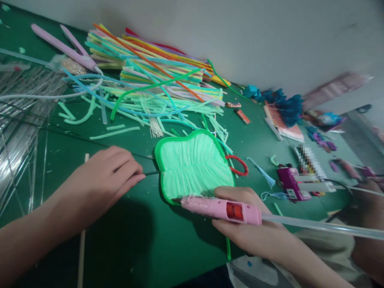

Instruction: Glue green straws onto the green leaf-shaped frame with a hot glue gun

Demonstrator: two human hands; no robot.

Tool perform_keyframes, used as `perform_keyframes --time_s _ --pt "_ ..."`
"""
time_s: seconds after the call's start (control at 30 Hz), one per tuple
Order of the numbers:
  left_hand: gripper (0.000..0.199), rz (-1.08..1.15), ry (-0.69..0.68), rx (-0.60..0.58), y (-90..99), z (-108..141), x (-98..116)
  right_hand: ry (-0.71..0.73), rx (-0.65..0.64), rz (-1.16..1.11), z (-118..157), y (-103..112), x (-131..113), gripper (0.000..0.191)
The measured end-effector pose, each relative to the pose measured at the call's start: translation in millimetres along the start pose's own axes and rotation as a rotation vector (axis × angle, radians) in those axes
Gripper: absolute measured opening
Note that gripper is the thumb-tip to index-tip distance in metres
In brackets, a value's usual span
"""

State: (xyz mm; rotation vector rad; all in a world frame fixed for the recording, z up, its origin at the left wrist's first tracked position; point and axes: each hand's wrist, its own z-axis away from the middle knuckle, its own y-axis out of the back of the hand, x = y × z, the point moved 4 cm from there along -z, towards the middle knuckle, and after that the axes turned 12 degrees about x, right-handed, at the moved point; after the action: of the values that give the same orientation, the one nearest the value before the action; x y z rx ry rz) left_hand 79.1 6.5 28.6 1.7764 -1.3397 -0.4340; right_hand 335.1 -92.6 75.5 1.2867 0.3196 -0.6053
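Left hand (105,184) palm-down, fingers pinching dark stem (152,173), right hand (253,237) angled inward, fingers curled round pink glue gun (207,205)

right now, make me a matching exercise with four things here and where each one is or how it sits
Things
1. pink glue gun
2. thin dark stem
3. wooden stick
4. two-armed pink tool

Places and states
A. passing beneath the left forearm
B. arms spread apart, beside the colourful fuzzy sticks
C. held in the right hand
D. pinched by the left hand, reaching toward the green leaf-shaped piece

Right pairs: 1-C, 2-D, 3-A, 4-B
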Motion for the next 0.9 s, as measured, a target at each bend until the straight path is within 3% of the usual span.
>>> perform_keyframes --time_s 0.27,0.47,0.9 --pt "0.015 0.000 0.037 -0.024 -0.9 3.3 -1.4 0.023 0.015 0.024 1.4 1.9 0.6 0.038" --pt "0.030 -0.077 -0.044 0.036 -3.9 1.3 -0.6 0.101 0.030 -0.004 3.5 1.5 5.1 0.031" --pt "0.028 -0.069 -0.052 0.026 -3.5 1.6 -0.9 0.082 0.047 0.027 6.7 1.9 13.2 0.029"
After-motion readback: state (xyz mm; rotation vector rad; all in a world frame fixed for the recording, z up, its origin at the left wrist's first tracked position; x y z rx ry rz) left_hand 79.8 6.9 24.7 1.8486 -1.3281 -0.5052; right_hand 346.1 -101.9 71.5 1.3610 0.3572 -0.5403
